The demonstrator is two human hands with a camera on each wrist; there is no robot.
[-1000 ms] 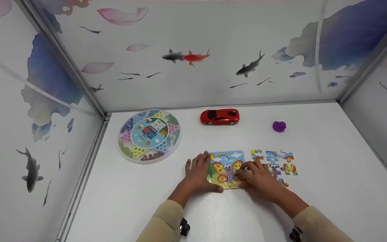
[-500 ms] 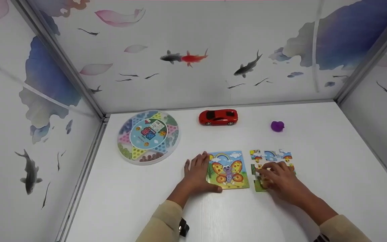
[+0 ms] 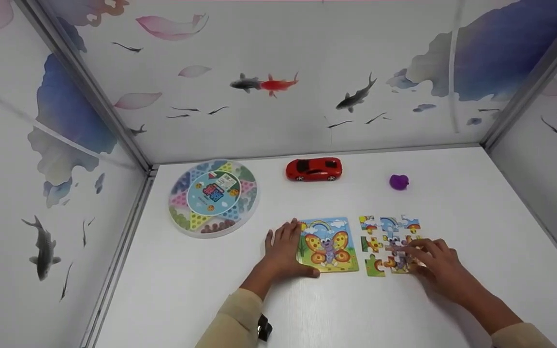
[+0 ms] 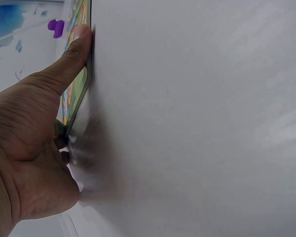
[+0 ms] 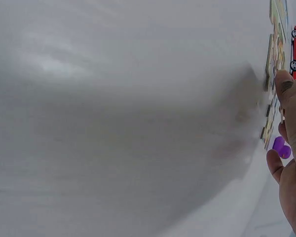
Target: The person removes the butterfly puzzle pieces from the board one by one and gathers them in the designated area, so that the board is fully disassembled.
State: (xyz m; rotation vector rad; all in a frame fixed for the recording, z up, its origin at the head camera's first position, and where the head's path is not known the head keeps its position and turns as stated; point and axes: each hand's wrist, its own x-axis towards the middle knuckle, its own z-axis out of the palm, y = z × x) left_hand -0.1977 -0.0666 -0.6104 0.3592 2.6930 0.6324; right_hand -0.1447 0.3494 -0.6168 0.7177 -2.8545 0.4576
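Note:
A butterfly picture board (image 3: 328,244) lies flat on the white table (image 3: 307,309). My left hand (image 3: 284,249) rests on its left edge with straight fingers, the thumb (image 4: 71,54) along the board's near edge (image 4: 76,94). To its right lie several loose butterfly puzzle pieces (image 3: 388,244) in rows. My right hand (image 3: 433,263) lies over the lower right pieces, fingertips (image 3: 406,249) touching them. In the right wrist view the pieces (image 5: 272,94) show edge-on beside my right thumb (image 5: 286,86). Whether the hand pinches one is hidden.
A round checkers board (image 3: 214,195) sits at the back left. A red toy car (image 3: 314,169) and a small purple object (image 3: 399,181) stand near the back wall. Painted walls enclose the table on three sides.
My right hand has moved right, off the picture board and onto the loose pieces, which now lie more spread out. The left hand has stayed in place.

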